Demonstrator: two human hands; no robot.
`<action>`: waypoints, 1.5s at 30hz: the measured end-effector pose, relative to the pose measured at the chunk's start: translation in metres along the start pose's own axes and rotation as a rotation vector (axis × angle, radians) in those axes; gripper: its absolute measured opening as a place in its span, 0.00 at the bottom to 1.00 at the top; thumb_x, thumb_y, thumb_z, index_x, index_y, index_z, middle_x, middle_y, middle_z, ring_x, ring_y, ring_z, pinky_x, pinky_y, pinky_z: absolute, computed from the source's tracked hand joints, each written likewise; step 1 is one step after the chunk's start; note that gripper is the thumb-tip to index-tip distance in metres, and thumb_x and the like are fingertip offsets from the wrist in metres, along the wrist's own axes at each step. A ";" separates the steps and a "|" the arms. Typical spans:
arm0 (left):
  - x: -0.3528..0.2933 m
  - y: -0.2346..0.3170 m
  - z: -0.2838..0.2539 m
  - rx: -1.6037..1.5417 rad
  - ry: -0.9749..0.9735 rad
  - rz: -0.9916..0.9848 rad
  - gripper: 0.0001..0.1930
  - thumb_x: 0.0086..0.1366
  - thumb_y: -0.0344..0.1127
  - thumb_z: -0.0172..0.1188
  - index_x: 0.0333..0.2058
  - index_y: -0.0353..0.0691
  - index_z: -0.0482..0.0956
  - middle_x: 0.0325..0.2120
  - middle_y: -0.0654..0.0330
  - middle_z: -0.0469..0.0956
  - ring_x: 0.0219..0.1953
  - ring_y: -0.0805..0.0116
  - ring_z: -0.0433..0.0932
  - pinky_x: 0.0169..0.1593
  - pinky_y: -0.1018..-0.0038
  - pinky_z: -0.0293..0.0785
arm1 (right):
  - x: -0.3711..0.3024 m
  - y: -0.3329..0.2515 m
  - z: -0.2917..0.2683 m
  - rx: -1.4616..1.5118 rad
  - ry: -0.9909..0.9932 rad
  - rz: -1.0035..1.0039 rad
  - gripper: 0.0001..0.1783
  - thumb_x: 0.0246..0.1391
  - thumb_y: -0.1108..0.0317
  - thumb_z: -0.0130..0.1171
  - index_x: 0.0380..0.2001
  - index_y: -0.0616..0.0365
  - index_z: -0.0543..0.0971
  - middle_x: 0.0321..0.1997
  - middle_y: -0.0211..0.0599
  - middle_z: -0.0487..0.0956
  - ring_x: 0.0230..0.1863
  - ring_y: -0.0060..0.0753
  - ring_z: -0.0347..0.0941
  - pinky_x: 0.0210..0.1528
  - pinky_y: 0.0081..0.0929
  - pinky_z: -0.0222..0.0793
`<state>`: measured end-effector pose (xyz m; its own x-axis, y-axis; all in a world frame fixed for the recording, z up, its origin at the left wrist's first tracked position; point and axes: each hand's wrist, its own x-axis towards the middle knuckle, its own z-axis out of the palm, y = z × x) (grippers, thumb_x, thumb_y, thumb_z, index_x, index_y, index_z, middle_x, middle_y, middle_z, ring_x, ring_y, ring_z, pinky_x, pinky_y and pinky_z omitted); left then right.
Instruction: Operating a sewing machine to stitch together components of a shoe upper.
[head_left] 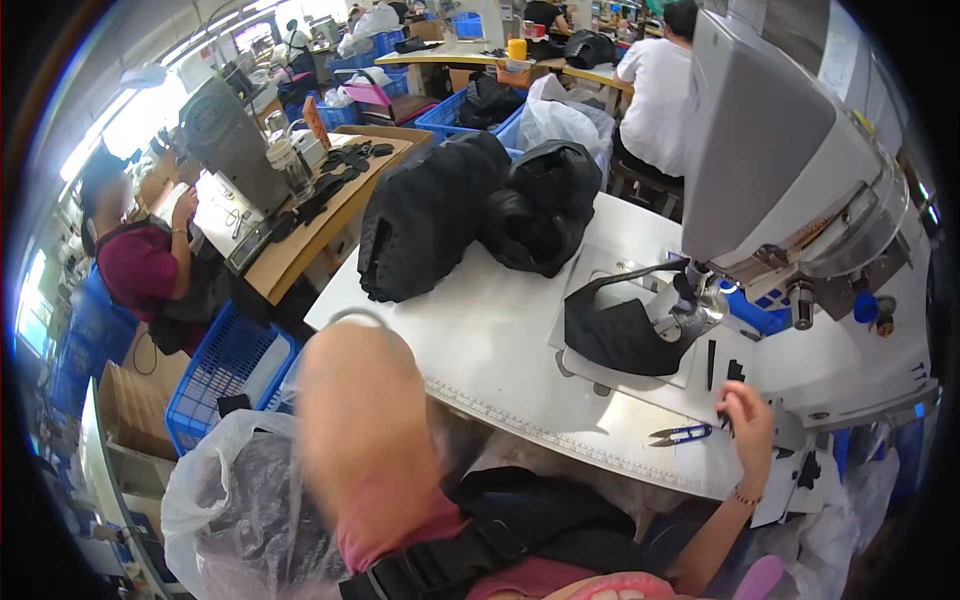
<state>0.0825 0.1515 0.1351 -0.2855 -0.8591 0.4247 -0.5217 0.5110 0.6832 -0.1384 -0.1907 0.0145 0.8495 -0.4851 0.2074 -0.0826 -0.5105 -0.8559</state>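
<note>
My right hand (pixel 750 415) is over the right end of the white sewing table (pixel 480 345), its fingers pinched on a small black piece (pixel 725 420). Close by lie blue-handled thread snips (pixel 682 435), a narrow black strip (pixel 711 365) and a small black scrap (pixel 735 370). Under the sewing machine head (pixel 765 150), a black fabric piece with a strap (pixel 625 325) rests near the needle area. My left forearm (pixel 360 400), blurred and raised, crosses the lower left. It hides the left hand; a pale bangle (pixel 358 316) shows at its far edge.
Black stuffed bags (pixel 430 215) are heaped at the table's back. A blue basket (pixel 225 370) and a plastic bag of dark material (pixel 260 510) stand left. Farther left a co-worker (pixel 145 255) sits at another machine (pixel 230 145); another person (pixel 655 95) sits behind.
</note>
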 end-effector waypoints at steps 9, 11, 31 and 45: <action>0.008 0.066 0.034 -0.005 -0.481 0.505 0.06 0.58 0.33 0.58 0.31 0.36 0.75 0.25 0.58 0.73 0.27 0.61 0.72 0.34 0.68 0.68 | 0.038 0.040 -0.009 -0.043 0.401 -0.003 0.10 0.62 0.70 0.50 0.42 0.60 0.78 0.30 0.27 0.76 0.24 0.10 0.64 0.24 0.10 0.60; 0.012 0.074 0.037 0.025 -0.528 0.566 0.06 0.57 0.33 0.58 0.30 0.36 0.75 0.23 0.58 0.72 0.26 0.62 0.72 0.33 0.68 0.68 | 0.041 0.044 -0.009 -0.032 0.446 0.016 0.10 0.61 0.69 0.52 0.42 0.58 0.79 0.31 0.26 0.77 0.25 0.10 0.64 0.23 0.10 0.60; 0.003 0.113 0.079 0.624 -0.285 1.241 0.07 0.54 0.30 0.60 0.21 0.35 0.73 0.13 0.64 0.69 0.18 0.68 0.69 0.26 0.71 0.65 | 0.058 0.082 0.027 -0.192 0.154 0.282 0.11 0.50 0.72 0.58 0.36 0.68 0.74 0.32 0.47 0.77 0.33 0.46 0.75 0.39 0.33 0.70; 0.013 0.105 0.080 0.336 -0.433 0.935 0.05 0.60 0.32 0.55 0.26 0.39 0.74 0.19 0.62 0.70 0.22 0.64 0.71 0.26 0.74 0.65 | 0.056 0.099 0.047 -0.823 0.328 -0.247 0.09 0.47 0.73 0.57 0.31 0.65 0.70 0.30 0.47 0.73 0.22 0.46 0.74 0.24 0.33 0.73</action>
<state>-0.0406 0.1919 0.1652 -0.9096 -0.1036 0.4023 -0.1252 0.9917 -0.0278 -0.0749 -0.2351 -0.0812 0.7122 -0.4080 0.5712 -0.3698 -0.9098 -0.1886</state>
